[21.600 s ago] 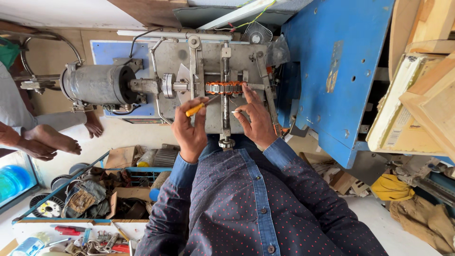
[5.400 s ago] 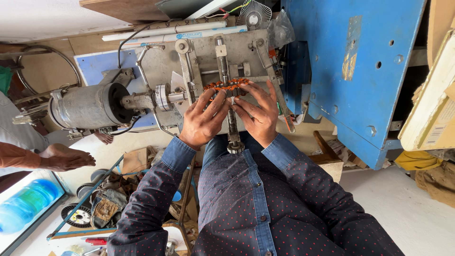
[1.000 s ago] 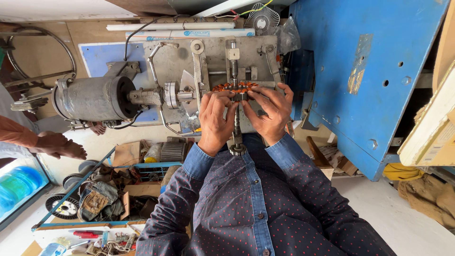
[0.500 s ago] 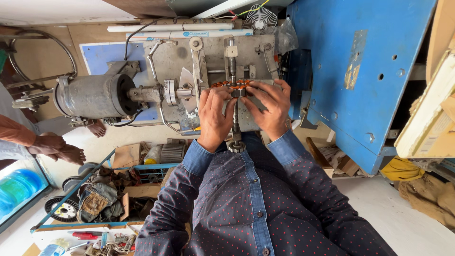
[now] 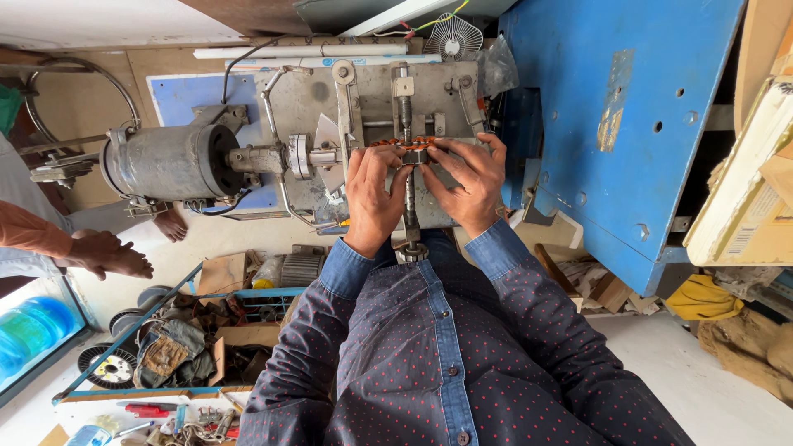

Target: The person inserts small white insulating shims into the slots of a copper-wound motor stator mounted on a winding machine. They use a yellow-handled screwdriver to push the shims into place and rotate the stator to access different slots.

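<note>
Copper-wound stator [image 5: 410, 144] sits on the vertical shaft [image 5: 410, 202] of a grey winding machine [image 5: 363, 107], level with the motor [image 5: 169, 161] at far left. Left hand [image 5: 372, 198] pinches its near edge, fingers curled; right hand [image 5: 471, 186] pinches the opposite edge, apparently steadying it from both sides beside a blue cabinet [image 5: 628, 124].

We have one head-worn view, looking steeply down from close above onto both hands at the winding machine [image 5: 363, 140]; no second view.
</note>
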